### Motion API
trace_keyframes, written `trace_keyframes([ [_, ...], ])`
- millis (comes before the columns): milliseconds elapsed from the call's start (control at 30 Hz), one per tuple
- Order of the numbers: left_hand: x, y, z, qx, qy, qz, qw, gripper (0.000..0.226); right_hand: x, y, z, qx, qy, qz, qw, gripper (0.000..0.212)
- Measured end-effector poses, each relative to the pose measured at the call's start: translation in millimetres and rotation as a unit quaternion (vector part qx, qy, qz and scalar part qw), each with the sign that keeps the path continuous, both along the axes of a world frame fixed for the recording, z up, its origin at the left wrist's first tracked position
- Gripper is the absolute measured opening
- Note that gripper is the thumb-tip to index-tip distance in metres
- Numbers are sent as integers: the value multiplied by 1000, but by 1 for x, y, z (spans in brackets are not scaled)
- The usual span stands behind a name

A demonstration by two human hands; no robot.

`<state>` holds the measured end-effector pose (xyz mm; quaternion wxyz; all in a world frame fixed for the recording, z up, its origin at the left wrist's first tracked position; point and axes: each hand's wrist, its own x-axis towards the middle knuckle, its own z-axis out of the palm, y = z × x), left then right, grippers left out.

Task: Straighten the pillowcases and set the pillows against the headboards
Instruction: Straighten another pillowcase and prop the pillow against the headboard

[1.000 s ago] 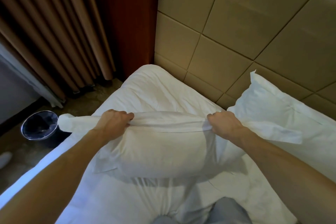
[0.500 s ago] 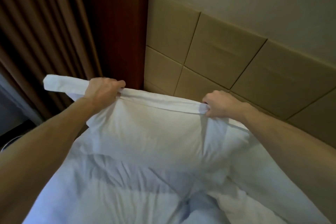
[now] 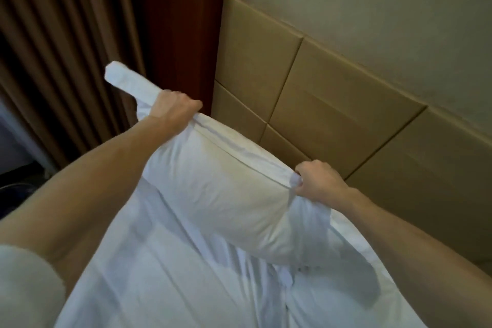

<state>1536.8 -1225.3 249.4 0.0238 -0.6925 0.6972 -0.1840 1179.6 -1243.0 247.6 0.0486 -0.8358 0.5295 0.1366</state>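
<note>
A white pillow (image 3: pixel 229 189) in its pillowcase hangs lifted above the bed, tilted down to the right. My left hand (image 3: pixel 174 108) grips the upper seam near its left end, where a loose flap of pillowcase (image 3: pixel 122 80) sticks out past my fist. My right hand (image 3: pixel 316 178) grips the same seam at the lower right. The tan padded headboard (image 3: pixel 332 104) stands just behind the pillow. The pillow's lower edge touches the white bedding (image 3: pixel 173 274). The other pillow is out of view.
Brown curtains (image 3: pixel 58 56) hang at the left, beside a dark red wooden panel (image 3: pixel 175 34). A plain wall (image 3: pixel 372 2) rises above the headboard. The floor beside the bed shows dark at the far left.
The pillow has gone from lying low on the bed to being lifted by its top seam. Since half a second ago my left hand has risen, my right has dropped, tilting the pillow.
</note>
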Motion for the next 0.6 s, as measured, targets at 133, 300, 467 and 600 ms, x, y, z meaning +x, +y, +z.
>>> trace_keyframes([
  [133,-28,-44,-24,27,-18,3,999,15,-20,-22,-26,13,0,-24,1000,10],
  [300,-55,-81,-66,60,-19,37,997,12,-42,-44,-52,13,-13,-46,999,8],
  [467,-63,-96,-101,64,-31,68,995,15,-44,-57,-76,21,-17,-39,999,6],
  [600,-70,-101,-119,92,44,80,992,21,-42,-69,-88,27,-19,-46,998,6],
])
